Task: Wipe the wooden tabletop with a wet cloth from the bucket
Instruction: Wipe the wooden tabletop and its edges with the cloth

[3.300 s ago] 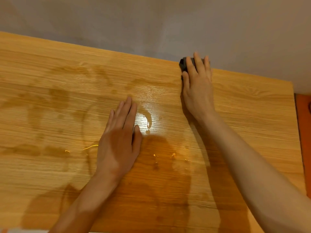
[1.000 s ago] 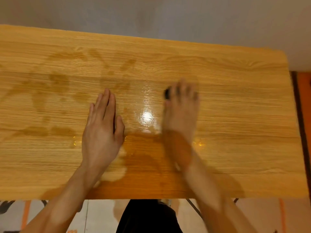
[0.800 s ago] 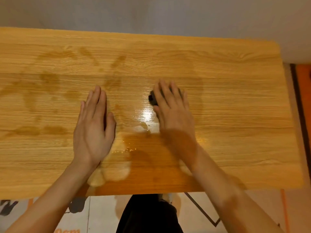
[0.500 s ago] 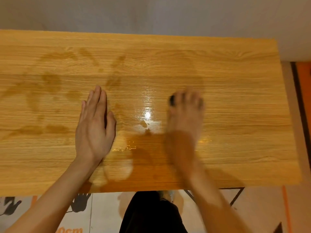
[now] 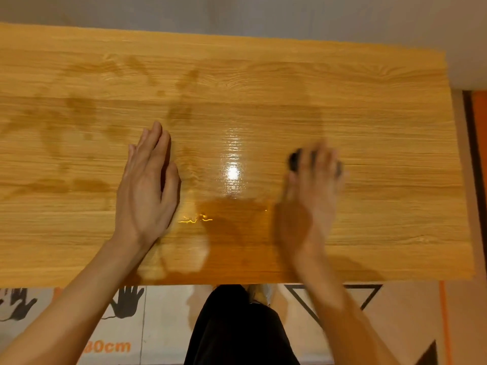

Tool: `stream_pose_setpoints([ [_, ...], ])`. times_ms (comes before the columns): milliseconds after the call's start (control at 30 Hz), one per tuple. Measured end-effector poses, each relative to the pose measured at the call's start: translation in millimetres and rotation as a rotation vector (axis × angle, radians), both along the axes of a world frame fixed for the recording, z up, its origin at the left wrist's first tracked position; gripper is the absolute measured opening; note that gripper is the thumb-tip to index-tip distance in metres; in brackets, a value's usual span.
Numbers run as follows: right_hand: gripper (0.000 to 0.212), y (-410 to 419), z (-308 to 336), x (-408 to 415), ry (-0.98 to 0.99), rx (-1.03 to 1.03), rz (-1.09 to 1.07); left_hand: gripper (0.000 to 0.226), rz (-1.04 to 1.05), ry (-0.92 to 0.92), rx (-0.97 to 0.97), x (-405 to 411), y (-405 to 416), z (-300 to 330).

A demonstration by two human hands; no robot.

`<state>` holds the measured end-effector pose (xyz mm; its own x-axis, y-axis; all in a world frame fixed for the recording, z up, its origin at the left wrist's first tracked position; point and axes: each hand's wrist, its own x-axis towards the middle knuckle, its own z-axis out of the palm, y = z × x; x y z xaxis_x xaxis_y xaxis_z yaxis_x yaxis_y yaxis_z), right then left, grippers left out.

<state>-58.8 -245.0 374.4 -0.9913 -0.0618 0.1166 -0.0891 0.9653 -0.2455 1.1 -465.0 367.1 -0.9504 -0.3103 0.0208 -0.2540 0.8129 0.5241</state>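
The wooden tabletop [image 5: 382,114] fills most of the view, with dark damp streaks on its left half and a shiny wet patch in the middle. My right hand [image 5: 308,204] lies palm down right of the centre, blurred, pressing a small dark wet cloth [image 5: 293,162] against the wood. Only the cloth's edges show at my fingertips. My left hand [image 5: 147,188] rests flat on the table left of the centre, fingers together, holding nothing. The bucket is not in view.
A grey wall runs behind the table's far edge. Below the near edge are my dark trousers [image 5: 237,327] and a floor mat [image 5: 123,325] with black handprints and orange lettering. An orange strip [image 5: 479,143] lies past the table's right end.
My right hand has swept the cloth from the far edge back to the middle, then left and now rightward. My left hand has stayed flat in place.
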Motion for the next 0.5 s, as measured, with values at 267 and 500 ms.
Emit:
stream_pose_setpoints([
  [267,0.065,-27,-5,29,-0.068,0.053,0.445,0.055,-0.008,-0.039,-0.038,63,16,2],
  [500,0.052,53,4,18,-0.106,-0.034,-0.021,0.056,0.024,-0.030,-0.081,61,16,-7],
])
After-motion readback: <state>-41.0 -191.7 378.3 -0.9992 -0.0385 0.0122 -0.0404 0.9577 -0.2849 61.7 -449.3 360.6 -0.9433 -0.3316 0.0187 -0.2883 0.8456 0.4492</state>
